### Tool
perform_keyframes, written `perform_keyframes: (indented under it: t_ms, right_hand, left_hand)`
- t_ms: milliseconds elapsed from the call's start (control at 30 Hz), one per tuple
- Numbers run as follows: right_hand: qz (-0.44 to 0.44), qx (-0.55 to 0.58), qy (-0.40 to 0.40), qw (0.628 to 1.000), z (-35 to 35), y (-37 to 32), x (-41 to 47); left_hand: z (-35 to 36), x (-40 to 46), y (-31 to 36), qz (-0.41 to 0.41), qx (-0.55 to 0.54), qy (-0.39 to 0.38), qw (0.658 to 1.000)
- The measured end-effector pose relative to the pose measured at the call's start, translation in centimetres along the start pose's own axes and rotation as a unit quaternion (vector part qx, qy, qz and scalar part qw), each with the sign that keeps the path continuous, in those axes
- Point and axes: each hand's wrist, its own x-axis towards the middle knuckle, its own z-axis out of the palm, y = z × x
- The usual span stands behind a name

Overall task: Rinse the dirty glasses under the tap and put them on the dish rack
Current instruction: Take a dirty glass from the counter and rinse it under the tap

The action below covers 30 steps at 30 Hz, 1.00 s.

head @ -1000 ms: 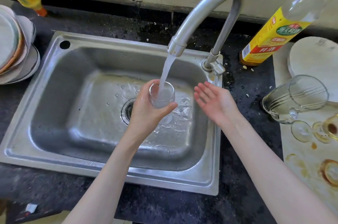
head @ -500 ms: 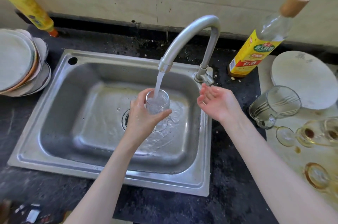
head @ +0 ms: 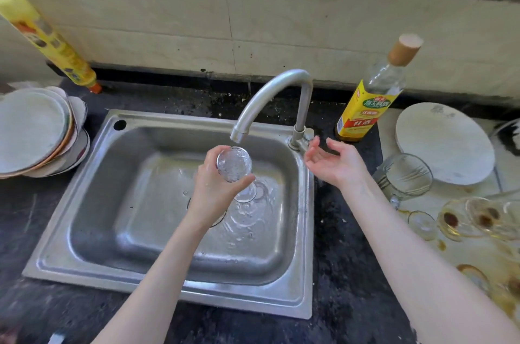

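Having neared the tap (head: pixel 273 96) handle, right hand (head: pixel 334 163); stream stopped.

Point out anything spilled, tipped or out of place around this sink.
Right of the sink, a glass jug lies on its side. Stemmed glasses lie tipped beside it, brown dregs inside, with brown ring stains on the pale board.

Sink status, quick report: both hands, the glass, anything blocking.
Left hand grips glass under tap spout, water inside. Right hand open, empty, by tap base. More dirty glasses wait on the right. Nothing in the way.
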Motion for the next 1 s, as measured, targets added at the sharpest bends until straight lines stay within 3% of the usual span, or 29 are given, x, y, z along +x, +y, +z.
perform_keyframes:
  t_ms: [100,200,300,400,467,600,667,833,1000]
  right_hand:
    - [-0.001,-0.043,-0.011,0.999,-0.1,0.2,-0.7]
    - [0.011,-0.173,0.002,0.985,-1.0,1.5,-1.8]
    - [0.069,-0.327,0.015,0.942,-2.6,4.3,-2.9]
    - [0.115,-0.408,0.018,0.906,-3.5,7.3,-3.1]
    - [0.114,-0.413,0.021,0.903,-3.4,8.7,-2.8]
    - [0.074,-0.272,0.027,0.959,-1.9,9.6,-2.4]
    - [0.051,-0.242,0.038,0.968,-1.4,9.5,-2.6]
    - [-0.004,-0.324,0.044,0.945,-2.0,8.9,-3.3]
    - [-0.163,-0.509,-0.017,0.845,-1.4,8.6,-4.0]
  left_hand:
    - [-0.1,-0.1,0.3,-0.002,-0.002,0.008,1.000]
    - [0.2,-0.6,0.8,-0.013,-0.027,0.021,0.999]
    - [0.6,-0.8,1.0,-0.036,-0.047,0.045,0.997]
    - [0.7,-1.1,1.2,-0.082,-0.110,0.071,0.988]
    - [0.8,-1.4,1.5,-0.091,-0.160,0.086,0.979]
    - [1.2,-2.2,1.5,-0.108,-0.228,0.072,0.965]
    - [1.2,-2.7,0.7,-0.122,-0.244,0.042,0.961]
    - [0.0,-3.8,-1.6,-0.129,-0.198,-0.085,0.968]
    - [-0.4,-3.3,-2.8,-0.039,0.056,-0.165,0.984]
